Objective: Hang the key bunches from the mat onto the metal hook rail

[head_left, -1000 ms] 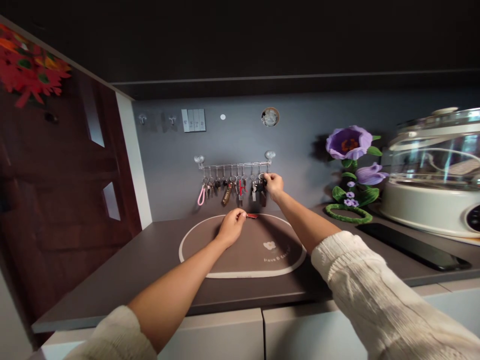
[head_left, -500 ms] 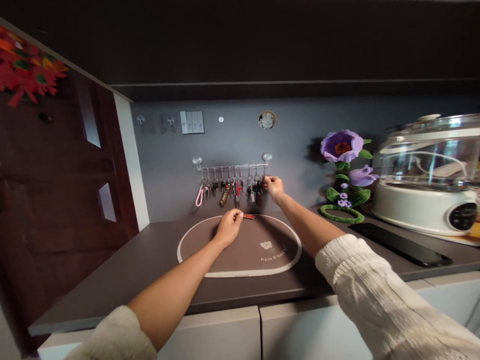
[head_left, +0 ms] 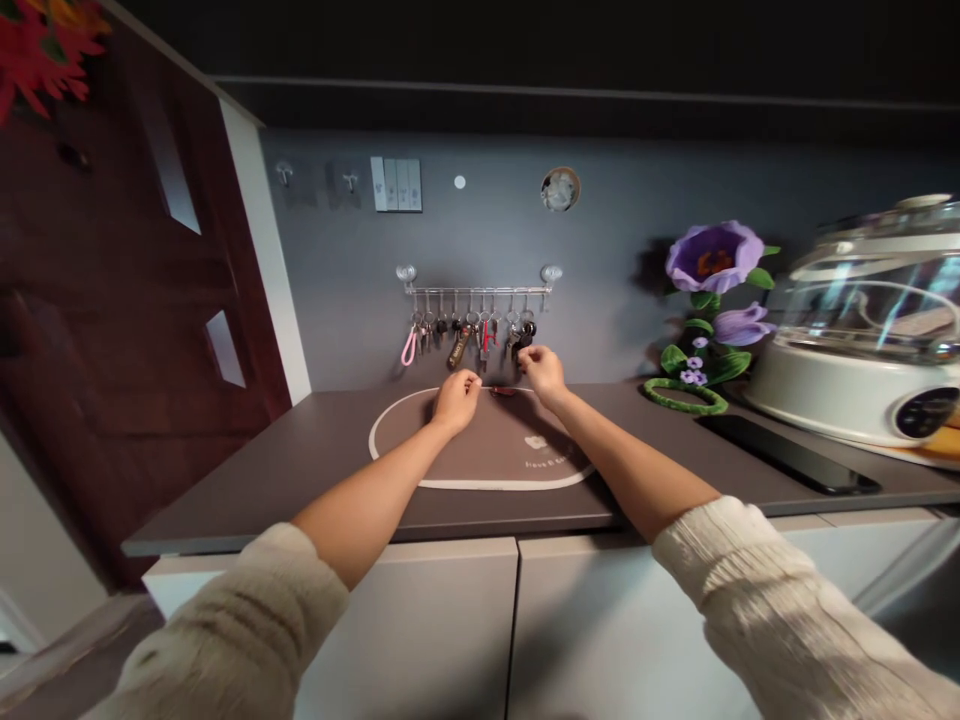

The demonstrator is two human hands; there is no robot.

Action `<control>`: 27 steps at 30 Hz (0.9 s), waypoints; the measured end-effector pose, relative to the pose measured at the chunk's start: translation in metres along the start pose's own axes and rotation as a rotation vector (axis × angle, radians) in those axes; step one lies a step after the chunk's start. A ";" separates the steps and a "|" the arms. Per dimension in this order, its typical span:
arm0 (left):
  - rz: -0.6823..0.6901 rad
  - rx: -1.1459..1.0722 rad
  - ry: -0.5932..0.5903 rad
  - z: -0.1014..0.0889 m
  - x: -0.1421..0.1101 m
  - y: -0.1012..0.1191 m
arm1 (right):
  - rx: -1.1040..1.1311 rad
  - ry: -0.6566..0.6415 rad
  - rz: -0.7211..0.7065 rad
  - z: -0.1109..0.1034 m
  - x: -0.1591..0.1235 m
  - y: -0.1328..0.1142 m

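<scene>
Reddish tag (head_left: 503, 391) between our left hand (head_left: 456, 402) and right hand (head_left: 544, 376), nearer the left; we cannot tell whether either grasps anything

A grey-blue wall (head_left: 480, 235) backs the dark brown surface (head_left: 247, 470) and carries a panel of switches (head_left: 396, 185) and a round cut-out (head_left: 560, 189). Overhead is a dark cabinet (head_left: 525, 40), crossed by a thin pale line; beneath the surface, pale cupboard doors (head_left: 427, 620) meet at a narrow gap, with soft shadow across them. At left stands a reddish-brown door (head_left: 150, 380) with pale inset panes (head_left: 225, 348), beside a white upright strip (head_left: 268, 240). The brownish patch (head_left: 82, 650) at lower left may be floor; it is too dim to tell.
</scene>
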State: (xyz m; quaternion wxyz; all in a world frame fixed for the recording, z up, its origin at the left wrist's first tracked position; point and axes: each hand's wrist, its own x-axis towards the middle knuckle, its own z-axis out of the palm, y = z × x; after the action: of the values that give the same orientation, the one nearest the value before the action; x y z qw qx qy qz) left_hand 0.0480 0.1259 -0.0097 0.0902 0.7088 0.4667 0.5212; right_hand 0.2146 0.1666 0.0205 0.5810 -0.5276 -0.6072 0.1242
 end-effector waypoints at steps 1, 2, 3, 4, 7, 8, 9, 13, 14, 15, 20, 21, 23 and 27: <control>-0.009 0.011 0.001 0.000 0.000 -0.002 | -0.053 -0.058 0.002 0.003 -0.004 0.003; -0.015 0.023 0.000 -0.001 0.001 -0.003 | -0.114 -0.114 0.004 0.006 -0.008 0.006; -0.022 0.035 -0.002 -0.001 0.001 -0.004 | -0.183 -0.167 -0.001 0.007 -0.011 0.008; -0.027 0.046 -0.007 -0.001 0.001 -0.005 | -0.256 -0.214 -0.016 0.009 -0.013 0.010; -0.034 0.073 -0.033 -0.001 0.002 -0.007 | -0.432 -0.310 -0.098 0.010 -0.014 0.016; -0.034 0.078 -0.045 0.000 0.002 -0.007 | -0.471 -0.331 -0.122 0.010 -0.014 0.018; -0.034 0.083 -0.056 0.000 0.002 -0.008 | -0.505 -0.350 -0.141 0.010 -0.014 0.020; -0.029 0.095 -0.077 0.000 0.001 -0.008 | -0.613 -0.436 -0.186 0.012 -0.013 0.024; -0.026 0.098 -0.078 0.001 0.001 -0.008 | -0.624 -0.449 -0.201 0.012 -0.013 0.024; -0.022 0.103 -0.080 0.001 0.001 -0.009 | -0.630 -0.456 -0.218 0.012 -0.013 0.024; -0.006 0.120 -0.094 0.002 0.002 -0.010 | -0.665 -0.460 -0.303 0.008 -0.015 0.020; -0.003 0.121 -0.097 0.002 0.002 -0.010 | -0.667 -0.460 -0.313 0.007 -0.015 0.018; 0.004 0.126 -0.102 0.002 0.002 -0.010 | -0.664 -0.456 -0.316 0.003 -0.017 0.012; 0.015 0.139 -0.110 0.000 0.001 -0.007 | -0.652 -0.424 -0.340 -0.003 -0.020 -0.001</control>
State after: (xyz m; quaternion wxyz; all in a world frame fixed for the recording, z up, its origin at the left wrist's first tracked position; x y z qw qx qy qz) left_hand 0.0440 0.1306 -0.0138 0.0623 0.7444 0.4907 0.4485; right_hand 0.2115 0.1491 0.0102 0.2581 -0.5388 -0.7992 -0.0660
